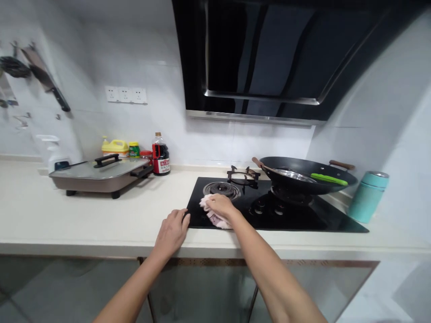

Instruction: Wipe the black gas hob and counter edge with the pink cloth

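Taking the cloth [217,220] as the centre of the clock, I go from big to small. The white counter [134,215] gives a flat support to almost everything. At twelve to one o'clock, the black hood [256,54] hangs above the stove [323,217], so probably it catches smoke. At two o'clock, the wok [286,162] rests on the right side of the stove, and a tool with a green handle [329,179] lies in it. Between nine and ten, the covered pan [90,183] stands on its own feet, which keep its base above the counter. At three o'clock, the flask [367,199] stands just beyond the stove, seemingly out of the way. At half past ten, the dark sauce bottle [161,157] is near the wall.

At eight o'clock, the left hand [172,229] lies palm down at the stove's left edge, relaxed and holding no object, perhaps for balance. The right hand [220,205] grips the pale, bunched cloth against the glass, just in front of the left burner [220,187]. At one o'clock, the metal stand [240,182] sits behind that burner, which is therefore uncovered and probably easier to reach.
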